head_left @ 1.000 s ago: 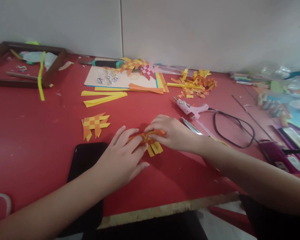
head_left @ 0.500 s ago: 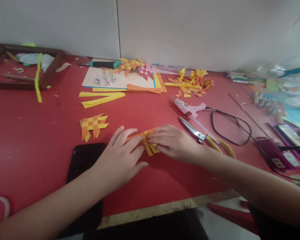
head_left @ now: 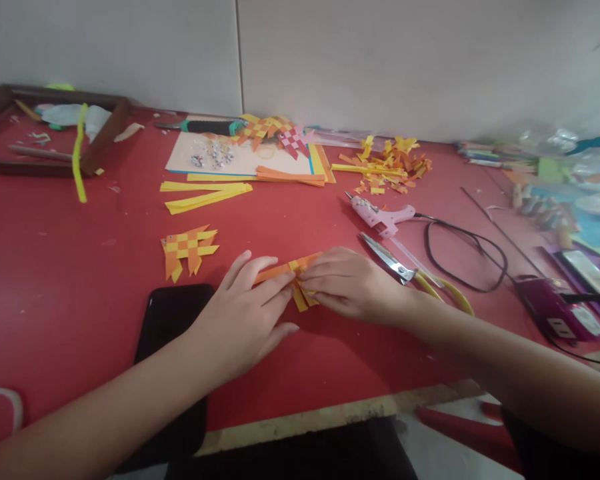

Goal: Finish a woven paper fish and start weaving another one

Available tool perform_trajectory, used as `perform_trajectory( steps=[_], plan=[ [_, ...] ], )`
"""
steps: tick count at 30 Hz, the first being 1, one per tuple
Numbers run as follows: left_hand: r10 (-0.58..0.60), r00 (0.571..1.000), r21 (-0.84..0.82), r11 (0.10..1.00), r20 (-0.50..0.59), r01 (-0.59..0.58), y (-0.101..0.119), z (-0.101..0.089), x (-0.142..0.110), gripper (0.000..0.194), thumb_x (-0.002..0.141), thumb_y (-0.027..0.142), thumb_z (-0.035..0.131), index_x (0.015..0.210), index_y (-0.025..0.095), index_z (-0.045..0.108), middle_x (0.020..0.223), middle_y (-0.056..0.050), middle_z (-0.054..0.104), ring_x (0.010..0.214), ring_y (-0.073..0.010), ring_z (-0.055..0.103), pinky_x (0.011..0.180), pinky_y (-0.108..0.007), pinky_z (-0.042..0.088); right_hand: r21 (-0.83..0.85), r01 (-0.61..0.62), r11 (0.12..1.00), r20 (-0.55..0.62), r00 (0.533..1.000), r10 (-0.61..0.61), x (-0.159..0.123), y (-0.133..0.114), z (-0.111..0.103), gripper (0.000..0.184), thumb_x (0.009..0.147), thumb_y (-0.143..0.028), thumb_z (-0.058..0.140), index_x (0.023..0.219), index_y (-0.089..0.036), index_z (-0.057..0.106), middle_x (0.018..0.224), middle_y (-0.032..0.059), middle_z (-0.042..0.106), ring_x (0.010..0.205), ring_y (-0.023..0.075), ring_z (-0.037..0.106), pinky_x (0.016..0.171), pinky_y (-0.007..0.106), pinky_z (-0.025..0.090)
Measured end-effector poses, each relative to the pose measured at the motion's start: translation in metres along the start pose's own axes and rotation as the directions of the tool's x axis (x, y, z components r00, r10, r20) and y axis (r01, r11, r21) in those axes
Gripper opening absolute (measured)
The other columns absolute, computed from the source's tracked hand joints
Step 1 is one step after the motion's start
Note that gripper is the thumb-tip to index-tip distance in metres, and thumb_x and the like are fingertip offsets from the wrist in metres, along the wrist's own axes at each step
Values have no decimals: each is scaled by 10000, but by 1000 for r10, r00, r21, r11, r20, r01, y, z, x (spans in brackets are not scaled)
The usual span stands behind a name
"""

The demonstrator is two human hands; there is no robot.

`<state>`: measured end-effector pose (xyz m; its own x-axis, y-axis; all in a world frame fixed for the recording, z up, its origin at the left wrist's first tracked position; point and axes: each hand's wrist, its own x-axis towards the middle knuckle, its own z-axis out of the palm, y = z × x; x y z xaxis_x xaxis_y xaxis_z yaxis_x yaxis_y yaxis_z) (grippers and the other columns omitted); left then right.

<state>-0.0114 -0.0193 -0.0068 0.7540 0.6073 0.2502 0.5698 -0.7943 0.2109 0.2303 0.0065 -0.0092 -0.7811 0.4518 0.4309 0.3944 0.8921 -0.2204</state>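
Observation:
Interlaced orange and yellow paper strips (head_left: 300, 297) lie on the red table between my hands, partly hidden by fingers. My left hand (head_left: 247, 310) holds the strips down with its index and middle fingertips; its thumb stands apart and its other fingers are raised. From the other side, my right hand (head_left: 347, 283) has its fingers together over the crossing of the strips, its thumb hidden. A finished woven paper fish (head_left: 187, 250), orange and yellow with a small eye, lies to the left. Below it a black smartphone (head_left: 173, 320) is partly covered by my left forearm.
Yellow-handled scissors (head_left: 387, 257) and a pink glue gun (head_left: 383, 217) with a looped black cord lie right. Behind are yellow strips (head_left: 205, 193), orange strips (head_left: 290, 175), paper scraps (head_left: 393, 167) and a pink woven fish (head_left: 295, 140). A brown frame (head_left: 93, 157) sits far left, a purple power strip (head_left: 555, 310) right.
The view shifts slightly. My fingers move a little on the interlaced strips, and a bit more of the orange strip shows between my hands. Everything else stays in place.

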Motion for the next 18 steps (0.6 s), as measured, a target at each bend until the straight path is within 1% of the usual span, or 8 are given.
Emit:
perform_trajectory(
  steps=[3, 5, 7, 10, 13, 15, 18],
  plan=[
    [2, 1000, -5, 1000, 0, -2, 0, 0, 0, 388, 941, 374, 558, 1198, 112, 684, 1289, -101, 671, 1228, -380, 482, 1104, -619, 326, -27, 49, 998, 6, 999, -49, -1, -1, -2, 157, 929, -174, 559, 947, -170, 715, 1013, 73, 771, 952, 190, 715, 911, 393, 572],
    [4, 1000, -5, 1000, 3, -4, 0, -1, 0, 389, 942, 373, 555, 1194, 109, 687, 1291, -99, 670, 1228, -383, 481, 1101, -623, 330, -41, 61, 997, 17, 998, -60, 0, -3, -4, 151, 912, -163, 565, 915, -163, 716, 1010, 85, 766, 948, 201, 712, 906, 398, 575],
    [2, 1000, 0, 1000, 1, -2, 0, -1, 0, 390, 942, 372, 555, 1197, 107, 686, 1297, -101, 668, 1227, -382, 482, 1099, -623, 335, -26, 34, 999, 36, 999, -33, 1, -6, -6, 156, 881, -152, 568, 932, -165, 715, 1020, 90, 760, 972, 213, 703, 914, 407, 570],
    [3, 1000, 12, 1000, -7, -3, 0, 0, 0, 403, 939, 379, 562, 1210, 105, 680, 1300, -109, 666, 1224, -381, 485, 1097, -624, 339, 41, -35, 999, 95, 995, 31, 2, -10, -10, 207, 832, -178, 576, 993, -169, 706, 1073, 103, 744, 1056, 238, 680, 941, 432, 552],
    [6, 1000, 13, 1000, -7, -6, 0, 0, 0, 406, 939, 387, 560, 1206, 106, 682, 1300, -112, 665, 1223, -383, 487, 1098, -627, 335, 85, -47, 995, 128, 991, 36, 2, -11, -12, 272, 797, -216, 586, 1041, -157, 690, 1145, 129, 721, 1111, 264, 658, 960, 463, 534],
    [6, 1000, 13, 1000, -7, -6, 0, 1, 0, 407, 942, 386, 553, 1205, 104, 682, 1294, -116, 667, 1223, -383, 487, 1100, -626, 332, 99, -44, 994, 123, 992, 31, 1, -11, -12, 293, 787, -210, 572, 1053, -152, 680, 1145, 129, 722, 1118, 266, 650, 965, 465, 529],
    [7, 1000, 10, 1000, -7, -7, 0, 0, 1, 416, 938, 382, 562, 1214, 93, 674, 1281, -127, 671, 1220, -384, 490, 1098, -626, 335, 92, -41, 995, 92, 995, 33, 0, -12, -10, 297, 776, -182, 539, 1042, -153, 667, 1092, 111, 740, 1092, 261, 652, 969, 453, 523]
  ],
)
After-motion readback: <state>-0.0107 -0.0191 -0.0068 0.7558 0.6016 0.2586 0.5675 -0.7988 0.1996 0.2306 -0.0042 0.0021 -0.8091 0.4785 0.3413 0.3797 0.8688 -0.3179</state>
